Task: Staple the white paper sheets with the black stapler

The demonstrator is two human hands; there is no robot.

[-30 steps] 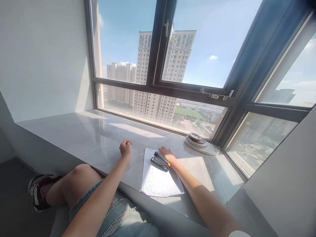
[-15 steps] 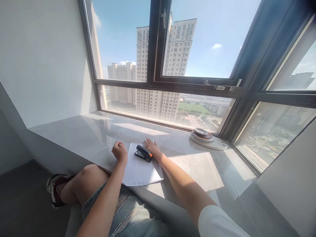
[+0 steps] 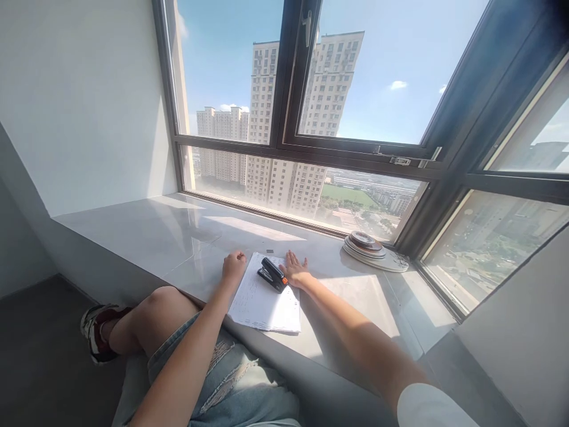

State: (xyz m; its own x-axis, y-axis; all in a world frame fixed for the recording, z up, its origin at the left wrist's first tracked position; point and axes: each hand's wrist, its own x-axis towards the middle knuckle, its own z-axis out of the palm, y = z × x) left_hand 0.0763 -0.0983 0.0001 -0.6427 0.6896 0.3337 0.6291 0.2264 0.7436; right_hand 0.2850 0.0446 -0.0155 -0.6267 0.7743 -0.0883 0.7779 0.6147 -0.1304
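A black stapler with an orange part (image 3: 272, 275) lies on a stack of white paper with writing (image 3: 262, 305) on the grey window sill. My left hand (image 3: 233, 265) is closed at the upper left edge of the paper; what it holds, if anything, is hidden. My right hand (image 3: 296, 271) lies with fingers spread at the upper right edge of the paper, beside the orange end of the stapler. Just beyond the paper sits a small dark strip (image 3: 269, 251), perhaps staples.
A pile of plates (image 3: 364, 244) rests on a flat pale board (image 3: 395, 261) at the right, by the window. The window frame (image 3: 293, 155) bounds the sill (image 3: 133, 237) at the back. My bent leg is at the front left.
Both hands, the paper and the stapler have shifted right across the sill. The paper has turned slightly. The small dark strip beyond it now shows.
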